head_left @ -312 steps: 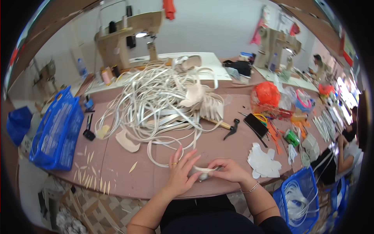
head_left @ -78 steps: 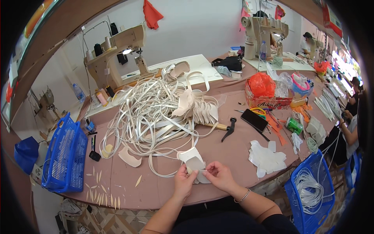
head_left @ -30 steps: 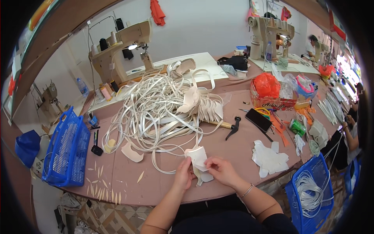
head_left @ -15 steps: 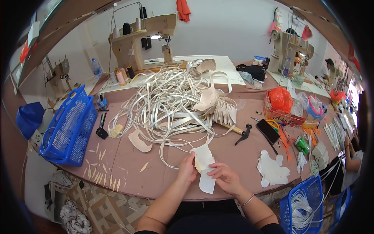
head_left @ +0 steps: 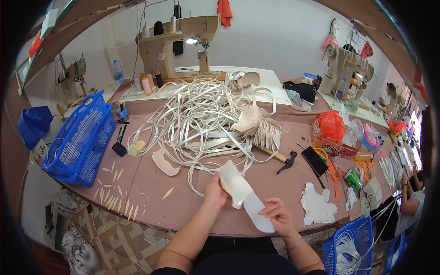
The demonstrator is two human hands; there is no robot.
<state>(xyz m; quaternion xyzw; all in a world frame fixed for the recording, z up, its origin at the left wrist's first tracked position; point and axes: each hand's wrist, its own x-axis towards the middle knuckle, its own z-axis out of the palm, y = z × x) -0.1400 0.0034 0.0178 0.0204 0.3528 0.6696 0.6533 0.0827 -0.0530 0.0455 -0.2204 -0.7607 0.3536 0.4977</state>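
Observation:
My left hand [head_left: 215, 191] is closed on the left edge of a cream shoe-upper piece [head_left: 233, 184], holding it above the front of the table. A smooth white backing sheet [head_left: 258, 213] runs from the piece's lower end toward the right, overlapping it there. My right hand [head_left: 279, 216] pinches that sheet's right edge between thumb and fingers. Behind my hands lies a big tangle of white straps [head_left: 192, 117]. A row of cream pieces [head_left: 268, 134] leans at the tangle's right side, and a loose curved cream piece [head_left: 165, 163] rests at its front left.
A hammer [head_left: 288, 162], a phone [head_left: 315, 160] and a pile of white sheets [head_left: 318, 205] lie to the right. Blue baskets [head_left: 82, 144] stand left and low right. Pale leaf-shaped scraps [head_left: 110, 199] dot the left front. Sewing machines [head_left: 181, 39] line the back; a person sits far right.
The cream piece has tilted and risen slightly. My right hand has moved right and a little down, drawing the white sheet out to the lower right; more of it shows.

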